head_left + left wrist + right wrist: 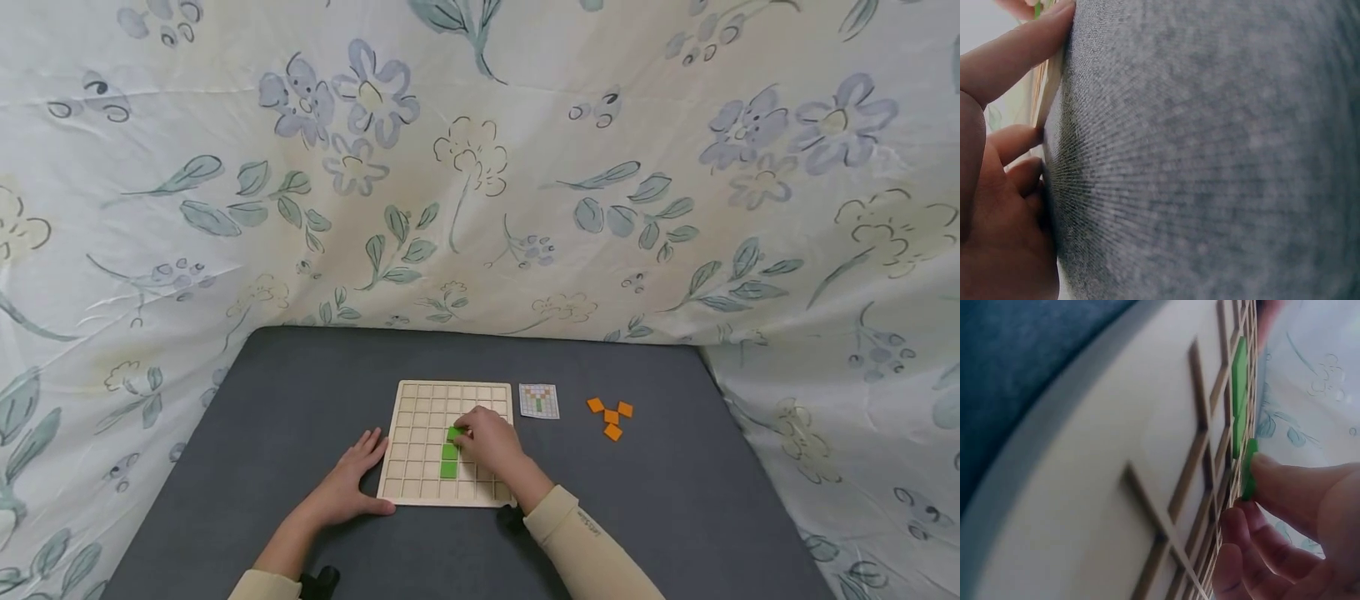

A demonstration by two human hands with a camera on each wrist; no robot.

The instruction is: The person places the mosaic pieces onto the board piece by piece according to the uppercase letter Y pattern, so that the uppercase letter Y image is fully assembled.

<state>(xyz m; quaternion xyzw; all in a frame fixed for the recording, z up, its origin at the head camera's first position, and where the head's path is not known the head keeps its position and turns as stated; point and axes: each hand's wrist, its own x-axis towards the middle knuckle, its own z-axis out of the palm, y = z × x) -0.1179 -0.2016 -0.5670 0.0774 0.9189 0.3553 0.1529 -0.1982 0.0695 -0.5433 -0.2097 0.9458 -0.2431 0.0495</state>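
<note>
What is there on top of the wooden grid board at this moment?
Two green tiles lie in neighbouring cells of the board; a third green tile, pinched by the right hand, is just beyond them. What lies in cells hidden by that hand cannot be seen.

Looks like a small, screened-off tabletop nook, to judge by the pale floral cloth (pixel 525 200) hanging behind the far edge of the dark grey surface (pixel 675 492) and wrapping round beside its left and right edges. Cannot be told for certain as a home, an office or a studio, with the room beyond the cloth hidden. Leans homely in the leaf-and-blossom print and in the wooden grid board (pixel 414 429), game-like with green tiles (pixel 448 470), near the surface's middle.
</note>
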